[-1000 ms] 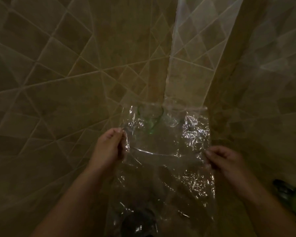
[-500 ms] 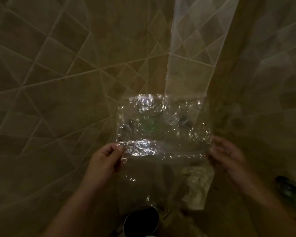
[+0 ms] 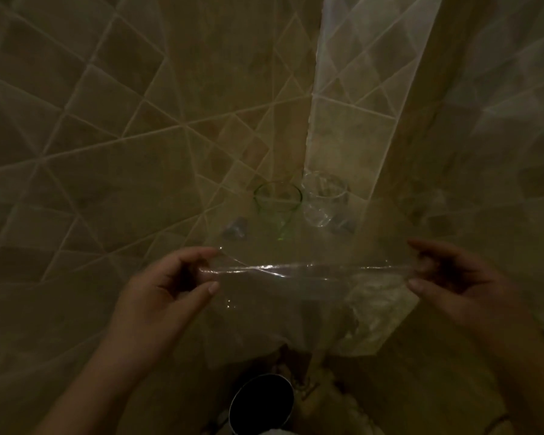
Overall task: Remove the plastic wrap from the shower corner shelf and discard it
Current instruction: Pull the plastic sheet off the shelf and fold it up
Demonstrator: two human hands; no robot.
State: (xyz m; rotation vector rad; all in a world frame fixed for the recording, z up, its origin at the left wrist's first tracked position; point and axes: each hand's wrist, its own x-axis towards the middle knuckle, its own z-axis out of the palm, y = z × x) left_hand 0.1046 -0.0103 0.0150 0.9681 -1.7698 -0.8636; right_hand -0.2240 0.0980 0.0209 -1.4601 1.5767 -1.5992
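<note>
A clear sheet of plastic wrap (image 3: 308,271) is stretched flat and nearly edge-on between my hands, in front of the shower corner. My left hand (image 3: 170,287) pinches its left edge between thumb and fingers. My right hand (image 3: 446,277) pinches its right edge. Behind the wrap, the clear corner shelf (image 3: 283,246) sits in the tiled corner, uncovered, its curved front edge catching a glint. On it stand a green-tinted glass (image 3: 278,202) and a clear glass (image 3: 324,196), side by side.
Tiled walls close in on the left and right of the corner. A dark round container (image 3: 261,403) stands on the floor below the shelf. A pale patch of floor (image 3: 371,321) shows through the wrap at lower right.
The wrap has come off the shelf and glasses. Both hands pulled it down and toward me, and it went from crinkled over the shelf to a taut flat sheet.
</note>
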